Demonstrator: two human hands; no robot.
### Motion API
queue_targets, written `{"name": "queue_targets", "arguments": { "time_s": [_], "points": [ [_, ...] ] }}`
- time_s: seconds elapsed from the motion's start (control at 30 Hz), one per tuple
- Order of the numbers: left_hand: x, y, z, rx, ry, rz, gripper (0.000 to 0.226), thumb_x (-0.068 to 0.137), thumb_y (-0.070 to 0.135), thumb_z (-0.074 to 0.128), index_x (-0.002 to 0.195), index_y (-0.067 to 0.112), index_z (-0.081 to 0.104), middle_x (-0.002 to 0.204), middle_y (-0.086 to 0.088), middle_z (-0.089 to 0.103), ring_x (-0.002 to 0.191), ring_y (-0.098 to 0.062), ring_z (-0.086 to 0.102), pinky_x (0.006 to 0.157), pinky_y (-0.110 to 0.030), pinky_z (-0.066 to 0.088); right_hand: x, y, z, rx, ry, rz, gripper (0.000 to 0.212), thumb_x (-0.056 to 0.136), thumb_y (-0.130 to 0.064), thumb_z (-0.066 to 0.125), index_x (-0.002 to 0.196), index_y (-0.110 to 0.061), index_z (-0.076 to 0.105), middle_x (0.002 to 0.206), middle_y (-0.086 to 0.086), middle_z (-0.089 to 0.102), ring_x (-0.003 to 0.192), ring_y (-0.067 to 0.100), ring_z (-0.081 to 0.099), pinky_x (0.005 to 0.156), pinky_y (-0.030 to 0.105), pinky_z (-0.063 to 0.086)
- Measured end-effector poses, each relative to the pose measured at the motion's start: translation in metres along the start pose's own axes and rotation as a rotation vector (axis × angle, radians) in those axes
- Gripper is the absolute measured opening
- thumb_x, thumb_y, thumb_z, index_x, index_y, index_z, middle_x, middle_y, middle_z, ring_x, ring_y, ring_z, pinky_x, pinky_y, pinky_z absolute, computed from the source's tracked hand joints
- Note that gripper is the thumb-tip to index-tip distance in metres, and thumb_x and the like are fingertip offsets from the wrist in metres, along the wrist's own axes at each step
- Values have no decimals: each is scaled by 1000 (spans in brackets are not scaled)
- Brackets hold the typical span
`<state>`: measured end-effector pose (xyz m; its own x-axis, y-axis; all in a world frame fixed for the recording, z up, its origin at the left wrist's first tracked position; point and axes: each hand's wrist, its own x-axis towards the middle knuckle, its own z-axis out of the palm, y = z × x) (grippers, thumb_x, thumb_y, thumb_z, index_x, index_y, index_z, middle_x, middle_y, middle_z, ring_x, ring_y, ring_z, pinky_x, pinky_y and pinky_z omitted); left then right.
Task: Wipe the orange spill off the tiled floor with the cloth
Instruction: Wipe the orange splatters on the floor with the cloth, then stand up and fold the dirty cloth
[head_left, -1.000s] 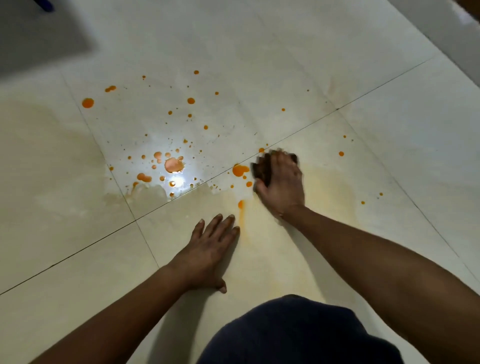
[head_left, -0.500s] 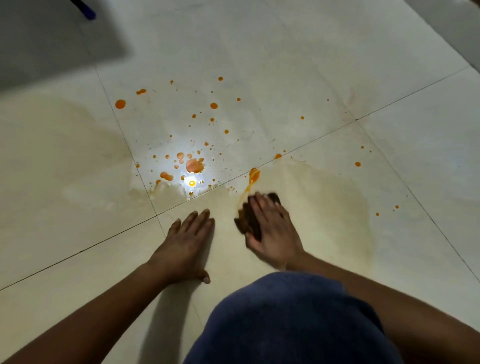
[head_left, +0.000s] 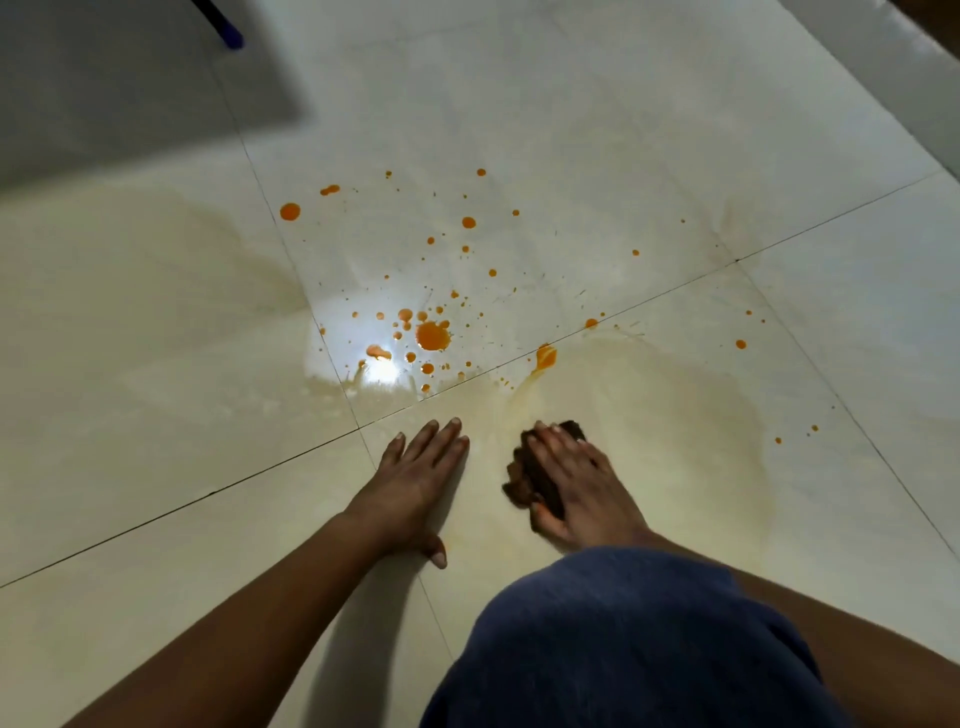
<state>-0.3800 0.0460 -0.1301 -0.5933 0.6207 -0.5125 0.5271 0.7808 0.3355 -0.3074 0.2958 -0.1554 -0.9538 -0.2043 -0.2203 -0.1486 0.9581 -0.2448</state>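
Orange drops of the spill are scattered over the pale tiled floor, thickest near a bright light reflection. One smeared drop trails toward me. My right hand presses a dark brown cloth flat on the floor, well below the drops. My left hand lies flat on the tile beside it, fingers apart, holding nothing. Yellowish wet smears cover the tiles around both hands.
My knee in dark blue fabric fills the lower middle. A grey shadowed area lies at the top left, with a blue object's tip at its edge. Small orange drops dot the right tile.
My right hand has pulled the cloth from the grout line near the drops back toward me, leaving a smeared trail. The left hand has stayed planted.
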Motion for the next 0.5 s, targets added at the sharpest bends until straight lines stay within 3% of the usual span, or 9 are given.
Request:
{"name": "queue_targets", "arguments": {
  "time_s": [0.1,0.2,0.3,0.4,0.47,0.5],
  "points": [
    [1,-6,4,-44,21,6,141,60,58,82,152,18,-17,158,0,-28,145,-19,-24,111,-36,-17,48,-16,-2,21,120,267,77,89,-49,40,155,-15,18,162,5,17,150,19,11,120,39,13],
    [-8,-13,13,-117,110,18,149,55,63,82,149,13,-22,153,2,-32,142,-13,-25,116,-31,-12,47,-50,12,19,66,76,77,90,-46,44,156,-17,17,163,2,14,150,16,8,121,39,14],
    [-33,-21,27,-206,227,-60,140,60,70,74,150,16,-19,153,4,-29,144,-12,-21,120,-33,-7,14,-62,19,73,-17,-131,71,89,-40,46,154,-20,26,161,-1,23,149,14,14,118,32,13],
    [-71,-21,28,-278,269,-198,120,66,80,54,154,13,8,163,-5,1,150,-23,2,119,-40,3,-4,-79,8,295,-166,-85,55,91,-30,44,145,-20,45,153,-1,41,142,15,33,113,27,24],
    [-100,-18,10,-381,240,-260,103,69,80,44,148,13,34,155,-7,33,144,-26,28,116,-40,22,-11,-102,-22,561,-244,88,40,94,-21,47,133,-20,55,135,2,59,124,18,55,101,24,41],
    [-114,-14,-5,-472,210,-294,89,74,74,49,140,15,46,146,-5,46,136,-23,40,110,-36,32,-12,-116,-43,657,-247,186,33,97,-18,48,127,-18,58,125,2,65,114,19,61,92,21,45]
  ]
}}
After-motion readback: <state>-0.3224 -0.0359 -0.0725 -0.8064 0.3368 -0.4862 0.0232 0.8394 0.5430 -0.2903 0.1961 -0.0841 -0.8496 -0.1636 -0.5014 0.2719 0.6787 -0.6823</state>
